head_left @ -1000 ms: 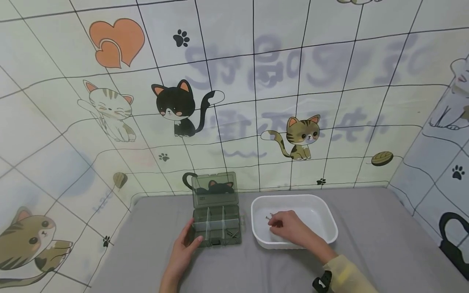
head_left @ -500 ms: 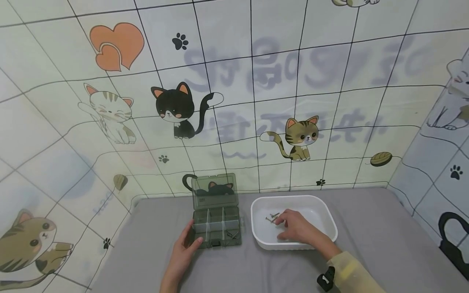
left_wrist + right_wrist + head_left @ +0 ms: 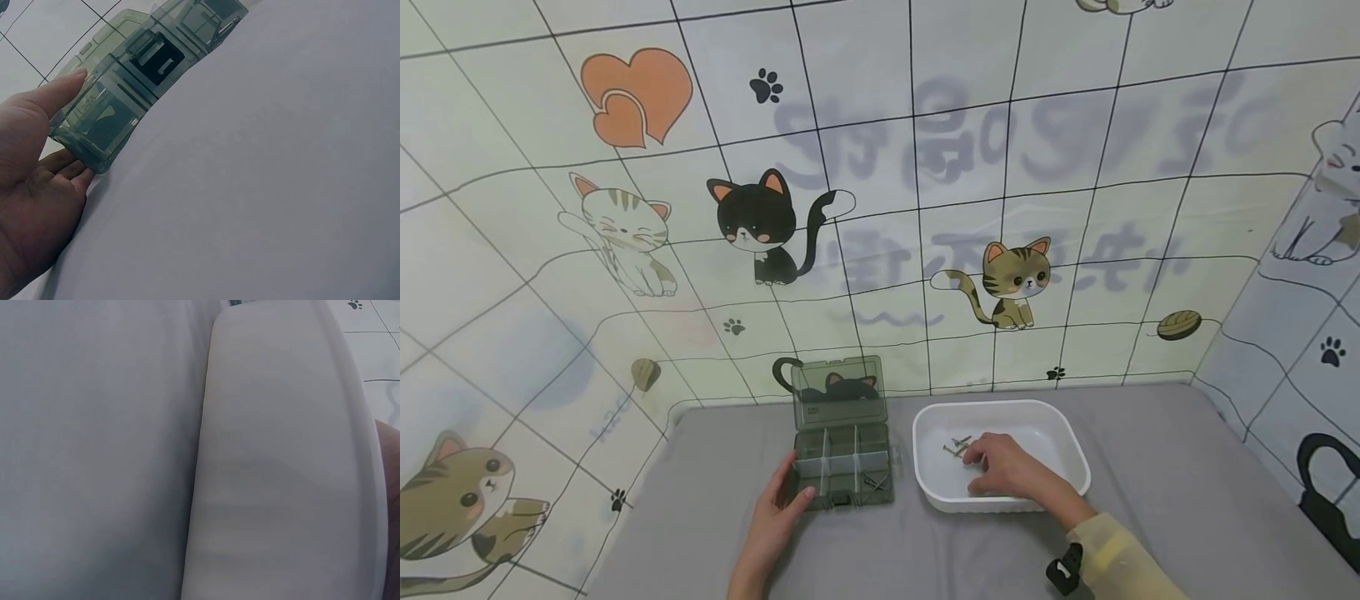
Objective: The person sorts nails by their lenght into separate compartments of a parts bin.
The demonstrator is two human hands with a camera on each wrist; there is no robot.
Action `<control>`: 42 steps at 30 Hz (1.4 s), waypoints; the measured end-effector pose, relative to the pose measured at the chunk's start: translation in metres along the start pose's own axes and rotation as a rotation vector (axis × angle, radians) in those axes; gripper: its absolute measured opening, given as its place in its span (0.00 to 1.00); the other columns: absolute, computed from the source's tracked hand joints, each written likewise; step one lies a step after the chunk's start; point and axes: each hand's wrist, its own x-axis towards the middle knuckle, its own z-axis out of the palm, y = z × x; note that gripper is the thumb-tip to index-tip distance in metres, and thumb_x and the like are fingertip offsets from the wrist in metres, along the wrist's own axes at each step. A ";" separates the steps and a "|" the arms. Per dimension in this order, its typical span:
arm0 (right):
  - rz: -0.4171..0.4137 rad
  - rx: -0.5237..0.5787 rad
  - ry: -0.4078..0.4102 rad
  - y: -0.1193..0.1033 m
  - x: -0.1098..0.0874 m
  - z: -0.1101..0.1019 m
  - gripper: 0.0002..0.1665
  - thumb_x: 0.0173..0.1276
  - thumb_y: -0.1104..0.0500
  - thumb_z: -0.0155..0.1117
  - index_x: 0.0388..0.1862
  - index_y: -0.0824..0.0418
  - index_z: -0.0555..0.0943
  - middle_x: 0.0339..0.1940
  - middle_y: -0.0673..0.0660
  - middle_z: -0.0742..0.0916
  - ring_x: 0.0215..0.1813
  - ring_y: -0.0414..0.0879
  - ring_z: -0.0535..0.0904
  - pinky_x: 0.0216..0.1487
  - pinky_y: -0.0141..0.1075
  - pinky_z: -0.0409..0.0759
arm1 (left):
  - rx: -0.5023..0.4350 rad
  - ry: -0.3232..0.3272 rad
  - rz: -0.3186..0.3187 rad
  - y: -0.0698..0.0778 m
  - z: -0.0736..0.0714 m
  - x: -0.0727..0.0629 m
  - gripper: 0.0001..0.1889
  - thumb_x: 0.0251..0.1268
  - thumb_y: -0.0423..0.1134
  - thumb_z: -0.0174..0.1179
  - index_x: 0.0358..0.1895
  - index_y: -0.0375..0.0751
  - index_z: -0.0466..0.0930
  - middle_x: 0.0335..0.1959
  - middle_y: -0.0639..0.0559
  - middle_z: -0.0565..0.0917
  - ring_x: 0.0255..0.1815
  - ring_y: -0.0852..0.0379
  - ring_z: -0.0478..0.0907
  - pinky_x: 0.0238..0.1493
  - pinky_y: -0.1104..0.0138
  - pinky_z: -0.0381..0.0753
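Observation:
A translucent green compartment box (image 3: 842, 460) with its lid raised stands on the grey cloth. My left hand (image 3: 775, 504) grips its left side, and in the left wrist view the thumb lies over the front rim, fingers at the outer side. Several small screws (image 3: 874, 481) lie in its front right compartment. To the right is a white tray (image 3: 1052, 433), with several loose screws (image 3: 957, 447) in it. My right hand (image 3: 1003, 467) is inside the tray beside these screws, thumb and fingers apart. In the right wrist view the tray wall (image 3: 287, 450) hides most of that hand.
Behind the box and tray rises a pale wall covering (image 3: 880, 275) with printed cats and grid lines. Grey cloth (image 3: 917, 550) covers the table. The box's raised lid (image 3: 840, 408) stands close to the wall covering.
My right hand has drawn back slightly to the right within the tray and its fingers have spread, uncovering more screws. The left hand and the box have stayed in place.

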 end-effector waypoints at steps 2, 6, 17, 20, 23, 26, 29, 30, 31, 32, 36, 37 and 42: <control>0.000 0.000 0.004 0.001 0.001 0.000 0.19 0.47 0.65 0.82 0.40 0.63 0.87 0.33 0.48 0.83 0.35 0.44 0.76 0.38 0.37 0.78 | 0.002 0.002 0.004 0.000 0.000 0.000 0.39 0.71 0.41 0.67 0.81 0.43 0.59 0.82 0.39 0.54 0.83 0.37 0.43 0.78 0.42 0.49; 0.008 0.006 0.022 0.001 0.003 0.001 0.18 0.48 0.68 0.80 0.40 0.64 0.87 0.32 0.50 0.83 0.34 0.43 0.76 0.38 0.38 0.79 | 0.002 -0.002 0.005 0.000 0.000 0.000 0.40 0.71 0.41 0.67 0.81 0.43 0.58 0.83 0.39 0.53 0.83 0.37 0.43 0.79 0.42 0.49; -0.020 -0.036 0.047 0.005 0.007 0.002 0.15 0.48 0.69 0.79 0.36 0.63 0.87 0.28 0.48 0.83 0.33 0.40 0.75 0.37 0.36 0.79 | -0.007 -0.006 0.001 0.002 0.000 0.000 0.39 0.71 0.41 0.67 0.81 0.42 0.58 0.83 0.40 0.53 0.83 0.38 0.42 0.79 0.42 0.49; -0.026 -0.049 0.031 0.005 0.004 -0.001 0.13 0.48 0.68 0.79 0.33 0.61 0.86 0.27 0.47 0.83 0.33 0.40 0.75 0.37 0.37 0.79 | -0.009 -0.006 0.002 0.002 0.000 -0.001 0.39 0.71 0.41 0.67 0.81 0.43 0.58 0.83 0.40 0.53 0.83 0.38 0.42 0.79 0.42 0.49; -0.019 -0.048 0.006 0.005 0.001 -0.004 0.11 0.50 0.68 0.79 0.31 0.60 0.86 0.27 0.47 0.83 0.33 0.40 0.75 0.37 0.37 0.79 | -0.010 -0.006 -0.001 0.002 0.000 -0.001 0.40 0.71 0.42 0.67 0.81 0.44 0.58 0.83 0.40 0.53 0.83 0.37 0.42 0.78 0.41 0.49; -0.025 -0.049 -0.011 0.006 -0.002 -0.006 0.09 0.51 0.68 0.79 0.30 0.60 0.87 0.26 0.46 0.83 0.32 0.38 0.75 0.36 0.35 0.78 | -0.007 -0.007 -0.003 0.002 0.000 -0.002 0.40 0.71 0.43 0.67 0.81 0.44 0.58 0.83 0.40 0.53 0.83 0.37 0.42 0.78 0.42 0.49; -0.053 -0.038 -0.018 0.007 -0.004 -0.008 0.07 0.53 0.69 0.78 0.28 0.59 0.88 0.25 0.45 0.84 0.31 0.37 0.75 0.34 0.34 0.78 | -0.006 -0.006 -0.001 0.002 0.001 -0.002 0.40 0.71 0.43 0.67 0.81 0.44 0.57 0.83 0.40 0.53 0.83 0.37 0.42 0.79 0.42 0.48; -0.060 -0.032 -0.017 0.007 -0.004 -0.008 0.07 0.53 0.69 0.77 0.28 0.59 0.88 0.25 0.44 0.85 0.31 0.37 0.75 0.34 0.33 0.78 | -0.006 -0.006 -0.001 0.002 0.001 -0.002 0.40 0.71 0.43 0.67 0.81 0.44 0.57 0.83 0.40 0.53 0.83 0.38 0.42 0.79 0.42 0.48; -0.066 -0.026 -0.017 0.007 -0.004 -0.009 0.07 0.53 0.70 0.77 0.27 0.58 0.89 0.25 0.44 0.85 0.31 0.37 0.76 0.33 0.33 0.78 | -0.008 -0.007 0.000 0.003 0.000 -0.002 0.40 0.71 0.43 0.67 0.81 0.44 0.57 0.83 0.40 0.53 0.83 0.38 0.42 0.79 0.43 0.48; -0.076 -0.026 -0.014 0.008 -0.004 -0.008 0.08 0.53 0.70 0.76 0.27 0.58 0.89 0.25 0.44 0.86 0.31 0.37 0.76 0.33 0.33 0.77 | -0.012 -0.008 0.000 0.003 0.000 -0.002 0.40 0.72 0.42 0.67 0.81 0.44 0.57 0.83 0.40 0.53 0.83 0.38 0.42 0.79 0.43 0.48; -0.066 -0.041 -0.005 0.007 -0.003 -0.007 0.09 0.52 0.71 0.76 0.26 0.58 0.90 0.25 0.45 0.87 0.31 0.38 0.78 0.34 0.34 0.79 | -0.011 -0.003 -0.002 0.003 0.000 -0.001 0.40 0.71 0.42 0.67 0.81 0.44 0.57 0.83 0.40 0.53 0.83 0.38 0.42 0.79 0.43 0.48; -0.061 -0.052 -0.002 0.006 -0.002 -0.006 0.09 0.52 0.71 0.76 0.26 0.58 0.90 0.25 0.45 0.87 0.31 0.38 0.78 0.35 0.35 0.79 | -0.011 -0.001 -0.002 0.003 0.000 -0.001 0.40 0.71 0.42 0.67 0.81 0.44 0.57 0.83 0.40 0.53 0.83 0.38 0.42 0.79 0.43 0.48; -0.018 -0.088 0.006 0.003 0.000 -0.004 0.09 0.51 0.72 0.76 0.25 0.58 0.89 0.24 0.45 0.87 0.32 0.40 0.78 0.36 0.38 0.80 | -0.014 -0.008 -0.003 0.002 -0.001 -0.001 0.40 0.71 0.42 0.67 0.82 0.43 0.57 0.83 0.40 0.52 0.83 0.38 0.41 0.79 0.43 0.48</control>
